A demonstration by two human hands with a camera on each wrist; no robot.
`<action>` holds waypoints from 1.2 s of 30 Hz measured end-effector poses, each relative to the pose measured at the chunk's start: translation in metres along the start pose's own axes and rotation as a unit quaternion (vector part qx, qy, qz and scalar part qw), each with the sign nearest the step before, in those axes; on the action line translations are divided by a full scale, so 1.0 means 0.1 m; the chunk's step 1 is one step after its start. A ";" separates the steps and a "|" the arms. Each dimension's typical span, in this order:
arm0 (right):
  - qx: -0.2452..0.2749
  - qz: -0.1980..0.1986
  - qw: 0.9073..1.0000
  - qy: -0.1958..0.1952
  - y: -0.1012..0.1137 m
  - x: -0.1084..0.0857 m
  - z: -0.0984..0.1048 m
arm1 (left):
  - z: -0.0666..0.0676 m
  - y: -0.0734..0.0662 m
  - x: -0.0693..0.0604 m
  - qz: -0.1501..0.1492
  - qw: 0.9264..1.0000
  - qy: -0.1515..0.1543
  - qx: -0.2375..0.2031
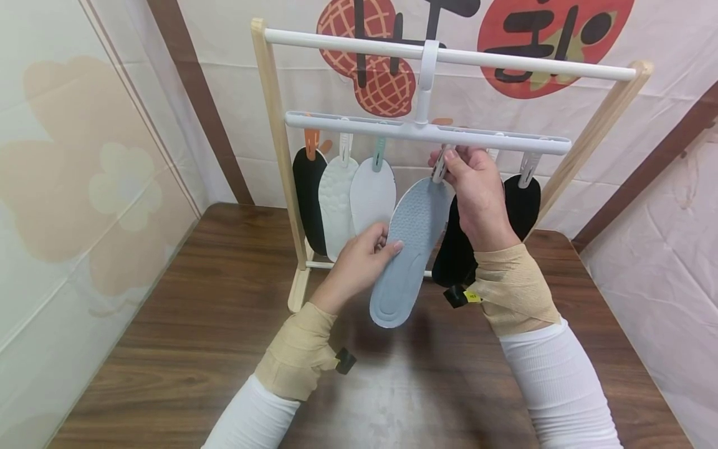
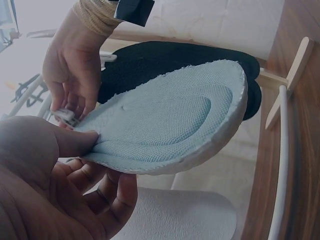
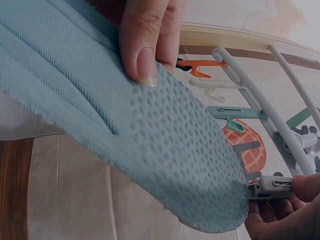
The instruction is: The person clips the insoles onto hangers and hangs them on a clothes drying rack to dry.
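Observation:
A light blue insole [image 1: 408, 262] hangs tilted below the white hanger bar [image 1: 359, 126]. My left hand [image 1: 359, 260] holds it by its left edge, thumb [image 2: 75, 141] on the upper face and fingers beneath. My right hand [image 1: 479, 193] pinches a grey clip [image 1: 440, 164] at the insole's top end. In the right wrist view that clip [image 3: 275, 186] meets the insole's dimpled end; whether its jaws bite the edge I cannot tell. Left of the insole hang a plain white insole [image 1: 373, 193], a bumpy white insole [image 1: 336, 206] and a black insole [image 1: 310, 206], each from a clip.
More black insoles [image 1: 521, 202] hang at the right, partly behind my right hand and wrist. A wooden rack with a white top rod [image 1: 359, 43] carries the hanger. It stands on a brown wooden table [image 1: 185, 349] before printed cloth walls.

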State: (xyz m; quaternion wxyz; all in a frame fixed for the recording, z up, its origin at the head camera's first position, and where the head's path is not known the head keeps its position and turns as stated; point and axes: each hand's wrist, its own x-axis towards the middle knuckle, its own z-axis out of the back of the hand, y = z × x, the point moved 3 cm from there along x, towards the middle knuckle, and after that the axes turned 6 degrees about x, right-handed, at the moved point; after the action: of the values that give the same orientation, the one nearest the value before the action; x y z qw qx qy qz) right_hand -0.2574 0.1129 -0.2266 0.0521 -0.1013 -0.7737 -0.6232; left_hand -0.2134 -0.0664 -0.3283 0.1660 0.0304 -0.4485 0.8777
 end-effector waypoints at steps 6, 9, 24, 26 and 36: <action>-0.001 -0.004 1.000 -0.002 0.00 0.01 0.00 | 0.00 -0.01 0.01 -0.004 1.000 0.000 0.001; -0.002 -0.004 1.000 -0.002 0.00 0.01 0.01 | 0.00 -0.02 0.02 -0.004 1.000 0.001 -0.005; 0.003 -0.008 1.000 0.004 0.00 -0.01 0.03 | 0.01 -0.06 0.05 -0.001 1.000 -0.002 -0.008; 0.003 -0.006 1.000 0.005 0.00 -0.01 0.03 | 0.01 -0.07 0.05 -0.001 1.000 -0.002 -0.010; 0.001 0.001 1.000 0.012 0.01 -0.03 0.03 | 0.00 -0.09 0.06 0.002 1.000 0.001 -0.024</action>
State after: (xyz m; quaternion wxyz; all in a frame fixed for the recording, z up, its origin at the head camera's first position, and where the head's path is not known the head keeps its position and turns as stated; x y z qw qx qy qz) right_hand -0.2545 0.1160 -0.2266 0.0617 -0.0945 -0.7739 -0.6232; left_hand -0.2159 -0.0601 -0.3201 0.1659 0.0245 -0.4692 0.8670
